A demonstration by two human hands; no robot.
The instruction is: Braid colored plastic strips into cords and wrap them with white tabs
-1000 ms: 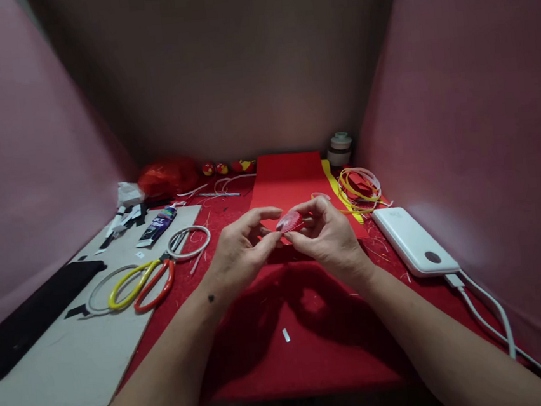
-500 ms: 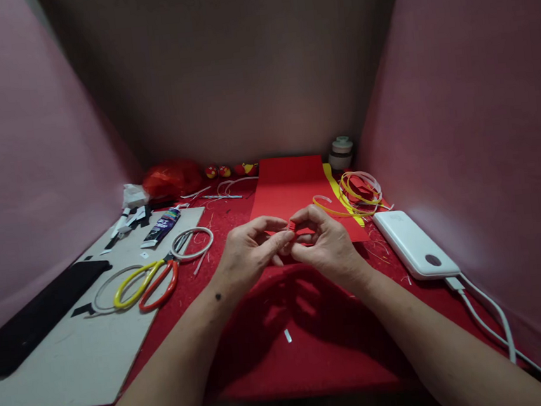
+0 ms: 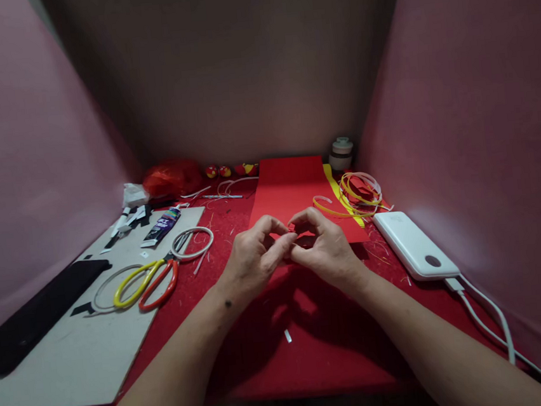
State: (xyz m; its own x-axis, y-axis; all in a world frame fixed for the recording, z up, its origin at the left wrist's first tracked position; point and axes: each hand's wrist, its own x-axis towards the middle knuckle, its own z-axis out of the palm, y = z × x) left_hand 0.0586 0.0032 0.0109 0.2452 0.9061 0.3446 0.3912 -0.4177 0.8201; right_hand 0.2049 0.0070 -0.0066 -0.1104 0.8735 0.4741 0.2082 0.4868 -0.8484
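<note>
Both hands meet above the near end of a red sheet [image 3: 293, 188], fingertips together. Between them is a small red piece [image 3: 291, 228], mostly covered by the fingers. My left hand [image 3: 258, 252] pinches it from the left, with thumb and forefinger closed. From the right, my right hand [image 3: 321, 243] grips the same piece, its fingers curled. Yellow strips [image 3: 341, 196] lie beside and partly under the red sheet's right edge. A small white scrap [image 3: 288, 336] rests on the red cloth [image 3: 248, 365] nearer to me.
On the grey board [image 3: 75, 362] at left lie scissors [image 3: 163, 283], a glue tube [image 3: 162, 226] and a black case [image 3: 46, 307]. A white power bank [image 3: 415, 244] with a cable is at right. Behind stand a jar [image 3: 341, 154] and a red bag [image 3: 172, 178].
The fingers of both hands have shifted around the small red piece and cover more of it. My left wrist has turned slightly and moved a little to the right.
</note>
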